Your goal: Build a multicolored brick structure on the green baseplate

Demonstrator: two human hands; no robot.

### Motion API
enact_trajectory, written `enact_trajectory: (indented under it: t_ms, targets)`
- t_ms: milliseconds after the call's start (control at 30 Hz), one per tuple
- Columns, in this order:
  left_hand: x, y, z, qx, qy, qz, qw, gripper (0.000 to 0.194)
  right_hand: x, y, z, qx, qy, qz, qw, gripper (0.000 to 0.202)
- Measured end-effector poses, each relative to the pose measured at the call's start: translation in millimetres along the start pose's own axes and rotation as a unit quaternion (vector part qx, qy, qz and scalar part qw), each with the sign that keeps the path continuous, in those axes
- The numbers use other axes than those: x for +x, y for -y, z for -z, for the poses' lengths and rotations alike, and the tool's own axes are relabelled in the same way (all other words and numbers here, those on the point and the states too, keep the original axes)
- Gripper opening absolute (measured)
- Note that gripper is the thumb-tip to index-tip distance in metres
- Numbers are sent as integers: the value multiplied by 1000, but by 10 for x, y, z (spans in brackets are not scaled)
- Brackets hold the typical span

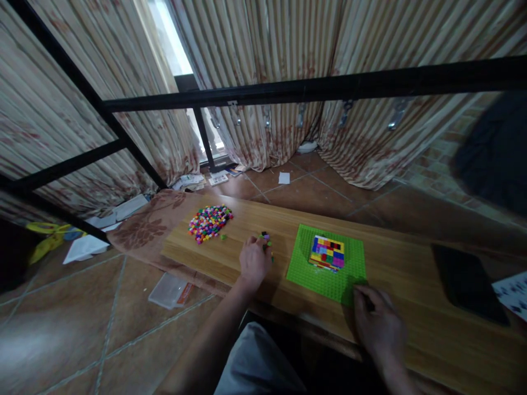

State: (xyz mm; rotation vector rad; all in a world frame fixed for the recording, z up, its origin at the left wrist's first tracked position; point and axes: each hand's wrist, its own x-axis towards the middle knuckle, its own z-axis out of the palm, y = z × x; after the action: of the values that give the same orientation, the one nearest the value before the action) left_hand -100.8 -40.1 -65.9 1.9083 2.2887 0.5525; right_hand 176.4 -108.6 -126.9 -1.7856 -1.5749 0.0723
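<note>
My left hand (254, 260) rests on the wooden board (403, 263), fingers curled over a few small coloured bricks (265, 238); whether it grips one I cannot tell. A green baseplate (307, 266) lies to its right with a flat multicoloured brick block (328, 252) built on it. At the baseplate's near right corner is my right hand (379, 323), fingertips touching its edge. A heap of loose coloured bricks (209, 221) sits at the board's far left.
A dark flat tablet-like object (465, 282) lies on the board at right, beside a printed sheet (514, 293). A black metal frame (313, 88) crosses overhead. Curtains hang behind. A clear plastic case (168, 289) and papers (84, 248) lie on the tiled floor.
</note>
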Motion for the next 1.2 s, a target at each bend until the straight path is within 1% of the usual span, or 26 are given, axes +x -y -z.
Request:
enact_trajectory:
  t_ms: [133,267,467,567,667,733,867,1033,1133,1200]
  targets:
    - [8,-37,-30,22,6,-11,1000,18,4,7,4,-14,1,2,1000,45]
    - [-7,-55,-39,9,5,-8,1000,18,10,15,4,-14,-3,7,1000,46]
    - [17,-3,-33,-16,41,-8,999,18,4,18,16,-12,2,6,1000,45]
    - [19,2,-8,1,43,-24,999,19,-1,7,13,-16,7,3,1000,43]
    - [29,-29,34,40,48,-37,997,20,1,-4,2,-15,4,5,1000,42]
    - [55,-62,62,69,64,-48,994,21,4,-5,-3,-13,1,7,1000,42]
    - [148,-124,101,102,115,-66,986,25,9,1,-6,-6,-4,12,1000,42]
    - [192,-184,159,99,136,-87,982,25,6,6,-8,-1,1,9,1000,42]
    - [143,-235,210,94,132,-93,982,26,5,11,-8,5,3,2,1000,40]
    - [100,-273,221,58,123,-91,987,24,5,19,-5,11,5,0,1000,39]
